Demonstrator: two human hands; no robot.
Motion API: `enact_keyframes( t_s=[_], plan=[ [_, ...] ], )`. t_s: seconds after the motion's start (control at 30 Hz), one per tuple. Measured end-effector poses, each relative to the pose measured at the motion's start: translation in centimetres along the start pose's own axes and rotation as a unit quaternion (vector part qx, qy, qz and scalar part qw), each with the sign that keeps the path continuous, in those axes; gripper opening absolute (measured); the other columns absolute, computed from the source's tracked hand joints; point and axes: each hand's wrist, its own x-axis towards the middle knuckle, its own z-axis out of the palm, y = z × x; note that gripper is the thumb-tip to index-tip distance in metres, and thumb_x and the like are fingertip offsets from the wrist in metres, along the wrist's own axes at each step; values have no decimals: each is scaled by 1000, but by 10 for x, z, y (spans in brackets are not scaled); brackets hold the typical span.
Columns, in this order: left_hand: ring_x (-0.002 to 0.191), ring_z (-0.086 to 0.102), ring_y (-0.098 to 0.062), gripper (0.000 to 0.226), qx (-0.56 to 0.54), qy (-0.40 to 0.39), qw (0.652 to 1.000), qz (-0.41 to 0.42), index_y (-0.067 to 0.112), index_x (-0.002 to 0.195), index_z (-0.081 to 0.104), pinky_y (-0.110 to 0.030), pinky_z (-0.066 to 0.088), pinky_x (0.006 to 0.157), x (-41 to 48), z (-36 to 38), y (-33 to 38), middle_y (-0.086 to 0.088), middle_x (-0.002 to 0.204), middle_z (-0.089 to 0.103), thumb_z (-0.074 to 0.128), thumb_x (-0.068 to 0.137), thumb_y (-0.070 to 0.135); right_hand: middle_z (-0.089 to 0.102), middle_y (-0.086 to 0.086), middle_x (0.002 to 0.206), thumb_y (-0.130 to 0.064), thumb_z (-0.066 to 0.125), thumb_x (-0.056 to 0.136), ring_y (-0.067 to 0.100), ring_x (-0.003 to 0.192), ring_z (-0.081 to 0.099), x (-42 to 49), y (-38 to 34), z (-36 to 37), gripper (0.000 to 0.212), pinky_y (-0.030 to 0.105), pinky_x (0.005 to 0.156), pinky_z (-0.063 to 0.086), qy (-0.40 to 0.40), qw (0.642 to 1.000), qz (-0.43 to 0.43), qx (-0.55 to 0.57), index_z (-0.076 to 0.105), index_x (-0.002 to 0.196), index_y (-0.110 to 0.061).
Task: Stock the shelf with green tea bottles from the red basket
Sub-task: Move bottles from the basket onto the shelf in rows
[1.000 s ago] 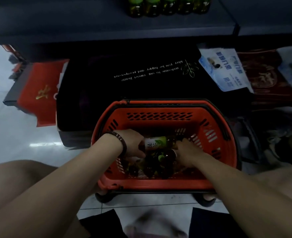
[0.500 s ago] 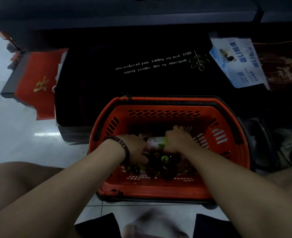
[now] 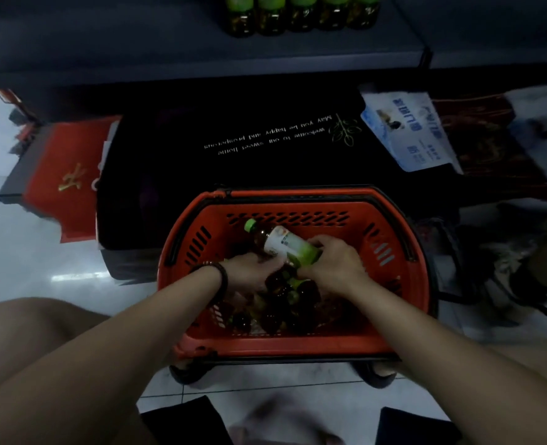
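The red basket (image 3: 391,261) stands on the floor in front of me with several dark green tea bottles (image 3: 285,303) lying in it. My right hand (image 3: 333,264) grips one green tea bottle (image 3: 281,240) by its lower half and holds it tilted above the pile, its green cap pointing up and left. My left hand (image 3: 249,274) is down in the basket beside it, fingers curled among the bottles; what it holds is hidden. A dark bead bracelet sits on my left wrist. On the grey shelf (image 3: 169,43) above, a row of several bottles (image 3: 301,12) stands upright.
A black mat (image 3: 265,149) with white lettering lies between basket and shelf. A red package (image 3: 60,181) lies at the left, a blue-white pack (image 3: 407,130) at the right, dark bags further right. My knees frame the basket on the white tile floor.
My right hand closed on a bottle and lifted it out of the pile, cap tilting up to the left. The view tipped up, so the shelf's bottles show again.
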Motion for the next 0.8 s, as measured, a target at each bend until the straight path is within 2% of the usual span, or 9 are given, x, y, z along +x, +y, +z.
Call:
enact_keyframes(
  t_s=[0.1,0.17,0.3,0.4,0.47,0.53,0.6,0.7,0.8],
  plan=[
    [107,80,-35,85,-218,61,973,51,19,127,73,-50,64,94,-4,6,22,-13,123,79,69,75,87,75,-10,93,-34,86,63,14,82,74,-21,-5,-21,62,36,78,63,29,998,-40,51,70,123,-33],
    [106,81,-30,54,-282,67,948,133,20,124,74,-52,63,99,-12,8,42,-7,121,81,74,91,63,72,-10,96,-34,86,66,13,86,72,-30,-4,-34,62,33,76,61,23,996,-64,59,64,124,-29],
    [116,77,-24,23,-230,61,946,218,30,120,77,-53,61,102,-16,18,68,1,121,82,74,100,41,72,-6,104,-31,88,76,13,91,73,-35,5,-59,55,32,74,57,-38,986,-54,156,57,120,-25],
    [119,75,-24,22,-203,68,945,247,38,120,75,-53,64,97,-9,31,79,2,125,79,71,100,47,82,-1,96,-20,89,78,16,90,79,-29,18,-71,32,42,89,62,-66,975,-50,206,74,107,-24],
    [113,76,-30,39,-194,76,951,227,33,130,69,-52,67,91,-1,32,85,-2,129,75,58,103,60,83,-2,96,-24,93,72,18,91,80,-23,27,-74,37,48,94,62,-51,974,-32,220,77,105,-23],
    [103,79,-31,56,-114,79,975,173,27,140,63,-50,65,92,8,26,84,0,123,75,44,105,67,82,-4,97,-29,95,68,17,93,79,-19,34,-77,42,46,94,62,-25,971,-10,237,76,105,-25],
    [108,75,-28,63,96,83,987,96,22,143,64,-43,59,98,28,19,73,5,125,72,44,105,67,80,-5,100,-32,96,68,15,94,77,-17,39,-79,45,40,91,62,-4,966,4,259,75,108,-26],
    [103,71,-26,67,381,40,924,17,14,132,74,-34,57,93,59,41,52,-6,125,75,58,96,67,81,-5,100,-30,96,71,12,91,78,-14,49,-84,47,32,83,61,9,952,24,305,74,112,-25],
    [133,63,-30,72,413,51,908,40,16,148,60,-37,49,109,86,88,38,-9,148,64,55,99,67,83,-3,98,-27,98,67,15,89,80,-6,59,-81,50,39,86,65,6,939,44,342,75,112,-22]
  ],
)
